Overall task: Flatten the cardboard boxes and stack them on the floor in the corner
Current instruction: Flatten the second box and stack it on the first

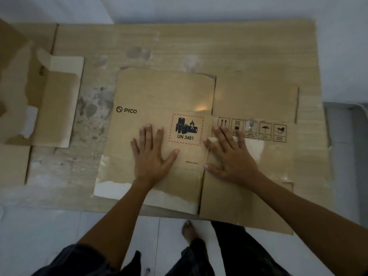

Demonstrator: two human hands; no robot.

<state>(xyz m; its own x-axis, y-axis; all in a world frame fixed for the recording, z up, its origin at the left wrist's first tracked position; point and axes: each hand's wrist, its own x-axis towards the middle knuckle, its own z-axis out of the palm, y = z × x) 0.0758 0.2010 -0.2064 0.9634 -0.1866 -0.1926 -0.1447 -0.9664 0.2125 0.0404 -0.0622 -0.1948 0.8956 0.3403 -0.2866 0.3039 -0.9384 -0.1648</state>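
Observation:
A flattened brown PICO cardboard box (159, 96) with a UN 3481 battery label lies on top of a large flat cardboard sheet (199, 40) on the floor. My left hand (153, 154) presses flat on the panel left of the label, fingers spread. On the fold between that panel and the neighbouring panel with handling symbols (253, 129), my right hand (231, 156) presses down with straight fingers. Torn white tape strips run along the box's near edge.
A smaller opened cardboard piece (57, 104) with raised flaps lies at the left on the sheet. White tiled floor (49, 226) and my bare foot (189, 230) are in front. White walls meet behind the sheet; a grey object (350, 136) stands at the right edge.

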